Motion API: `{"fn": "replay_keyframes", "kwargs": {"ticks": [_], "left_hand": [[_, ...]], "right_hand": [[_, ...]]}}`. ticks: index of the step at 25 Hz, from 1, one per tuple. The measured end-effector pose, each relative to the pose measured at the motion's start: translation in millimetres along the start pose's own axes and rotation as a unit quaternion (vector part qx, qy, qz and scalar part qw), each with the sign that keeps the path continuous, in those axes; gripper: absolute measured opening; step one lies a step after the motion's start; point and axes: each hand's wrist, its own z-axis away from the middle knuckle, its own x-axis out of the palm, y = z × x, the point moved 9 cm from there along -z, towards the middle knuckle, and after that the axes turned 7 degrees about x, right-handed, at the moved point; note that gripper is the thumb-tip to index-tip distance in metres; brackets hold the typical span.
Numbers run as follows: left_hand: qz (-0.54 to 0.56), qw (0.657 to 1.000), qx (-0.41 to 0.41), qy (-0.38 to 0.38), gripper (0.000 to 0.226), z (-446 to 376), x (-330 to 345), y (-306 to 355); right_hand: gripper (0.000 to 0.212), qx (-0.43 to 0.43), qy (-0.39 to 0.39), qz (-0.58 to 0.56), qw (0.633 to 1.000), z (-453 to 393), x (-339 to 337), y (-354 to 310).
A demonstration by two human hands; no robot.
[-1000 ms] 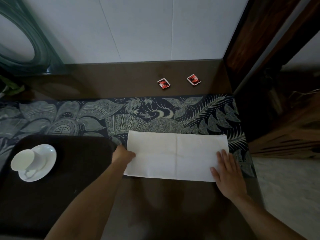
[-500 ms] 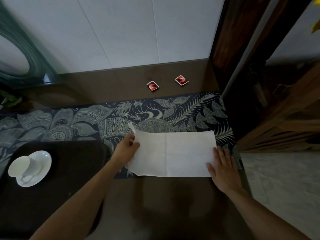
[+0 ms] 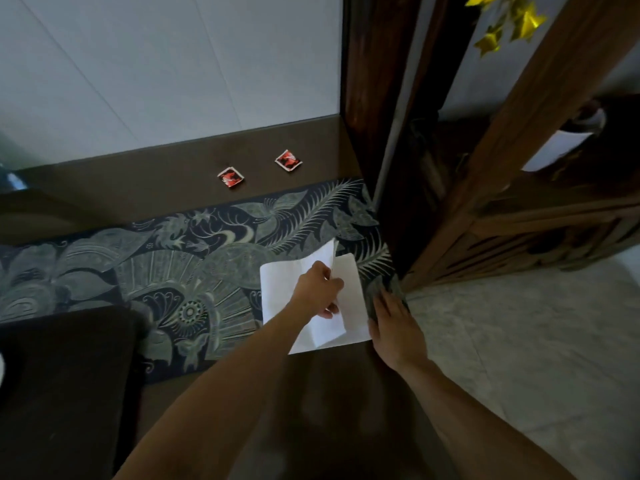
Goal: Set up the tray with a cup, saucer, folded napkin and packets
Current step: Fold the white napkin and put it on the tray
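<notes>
Presently folding napkin [image 3: 277,289]: left hand [image 3: 317,289] pinches the raised flap, right hand [image 3: 394,327] flat at its edge; next, lay flap down and crease.

patterned runner [image 3: 194,258], wood frame [image 3: 519,143], yellow stars [image 3: 509,22]

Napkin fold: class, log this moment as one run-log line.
step: folding napkin | left hand: pinches lifted flap | right hand: flat at right edge | packets: off tray

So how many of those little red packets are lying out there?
2. One red packet lies on the brown tabletop just beyond the patterned runner; the other packet lies to its right, nearer the wall. Neither is on the tray. No others show.
</notes>
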Motion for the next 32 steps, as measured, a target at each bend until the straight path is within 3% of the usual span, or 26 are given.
{"fn": "replay_keyframes", "kwargs": {"ticks": [6, 14, 16, 17, 19, 21, 25, 32], "left_hand": [[-0.047, 0.999, -0.022, -0.015, 0.02, -14.9, 42.5, -11.0], [-0.061, 0.997, -0.03, -0.041, 0.028, -13.2, 52.6, -18.5], [-0.114, 0.993, 0.017, -0.01, 0.022, -6.4, 40.9, -19.8], [-0.159, 0.984, 0.07, 0.041, 0.019, -0.8, 26.2, -18.3], [-0.256, 0.931, 0.209, 0.155, 0.021, 18.9, -5.2, -14.0], [-0.336, 0.875, 0.281, 0.208, 0.032, 33.4, -26.4, -26.5], [-0.403, 0.867, 0.244, 0.163, 0.058, 26.3, -37.3, -72.0], [-0.435, 0.868, 0.206, 0.127, 0.063, 5.6, -27.9, -92.7]], "right_hand": [[0.051, -0.001, -0.007, -0.058, 0.998, -3.2, -6.5, 7.5], [0.046, 0.019, 0.021, -0.046, 0.999, -17.3, -14.3, 4.2], [0.047, 0.024, 0.051, -0.054, 0.997, -22.9, -22.1, -3.8], [0.048, 0.002, 0.072, -0.051, 0.996, -26.5, -27.4, -16.6], [0.049, -0.082, 0.102, -0.024, 0.991, -30.8, -30.9, -54.8], [0.052, -0.162, 0.086, 0.013, 0.983, -32.6, -19.9, -93.7], [0.062, -0.202, 0.036, 0.07, 0.976, -32.8, 18.1, -126.6], [0.066, -0.166, 0.029, 0.052, 0.984, -42.9, 38.0, -116.7]]}}
